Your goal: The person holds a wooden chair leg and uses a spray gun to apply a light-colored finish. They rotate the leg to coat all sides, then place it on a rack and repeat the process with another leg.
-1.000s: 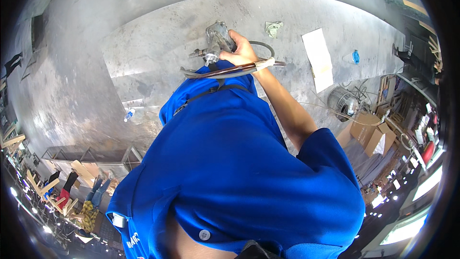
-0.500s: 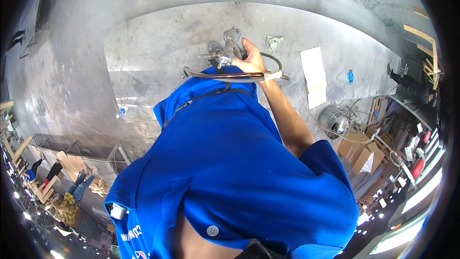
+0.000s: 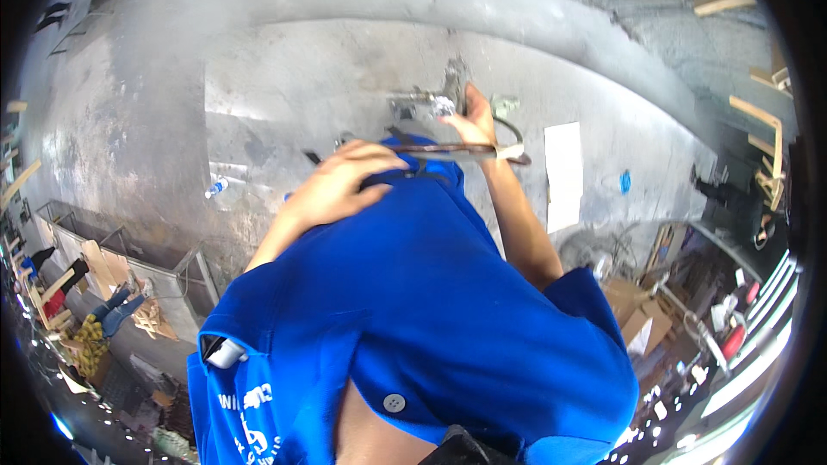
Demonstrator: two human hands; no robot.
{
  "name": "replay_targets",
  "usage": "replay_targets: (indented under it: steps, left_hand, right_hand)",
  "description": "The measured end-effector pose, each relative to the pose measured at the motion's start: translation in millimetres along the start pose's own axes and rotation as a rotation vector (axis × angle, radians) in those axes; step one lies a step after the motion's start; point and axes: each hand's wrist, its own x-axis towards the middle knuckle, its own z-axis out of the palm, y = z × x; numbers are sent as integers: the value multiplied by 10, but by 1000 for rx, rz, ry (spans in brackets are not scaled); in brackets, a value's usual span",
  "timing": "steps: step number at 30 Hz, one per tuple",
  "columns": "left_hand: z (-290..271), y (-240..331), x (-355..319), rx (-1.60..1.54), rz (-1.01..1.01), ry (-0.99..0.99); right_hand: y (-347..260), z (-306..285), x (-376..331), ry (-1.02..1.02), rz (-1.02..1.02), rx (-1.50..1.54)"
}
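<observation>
In my right hand [image 3: 476, 123] is a metal spray gun [image 3: 441, 103], its grip in my palm and its body pointing left. The gun is partly blurred. A brown and clear hose [image 3: 457, 150] loops from below the gun past my right wrist, where light-coloured tape [image 3: 508, 152] binds it. My left hand [image 3: 349, 179] lies at the front of my blue shirt [image 3: 448, 267], near the waist. Its fingers reach out beside the hose's left stretch, thumb apart. I see nothing between them; whether the fingertips touch the hose I cannot tell.
A pale green crumpled cloth [image 3: 506, 107] and a white sheet [image 3: 563, 176] lie on the grey floor [image 3: 293, 77], right of my hand. A blue bundle [image 3: 625, 182] lies farther right. At left are a plastic bottle [image 3: 217, 188] and a metal trough [image 3: 129, 237]. Cardboard boxes [image 3: 642, 323] stand lower right.
My left hand has come into view from the lower left and is at my waist. My right hand and the spray gun have shifted slightly right and down in the picture.
</observation>
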Motion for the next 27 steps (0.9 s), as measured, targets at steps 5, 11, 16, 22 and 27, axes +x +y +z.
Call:
replay_targets:
  steps: [5, 11, 16, 22, 27]
  left_hand:
    - [348, -134, 601, 70, 200, -379]
    - [548, -215, 719, 212, 256, -532]
    - [562, -205, 948, 264, 165, -875]
    - [840, -186, 911, 461, 320, -897]
    - [885, -146, 662, 535, 568, -756]
  right_hand:
    - [55, -45, 18, 19, -29, 52]
    - [-276, -130, -31, 188, -73, 0]
    - [-418, -243, -131, 275, -84, 33]
    - [-355, -268, -284, 246, -120, 25]
    - [-294, -259, -356, 307, -166, 38]
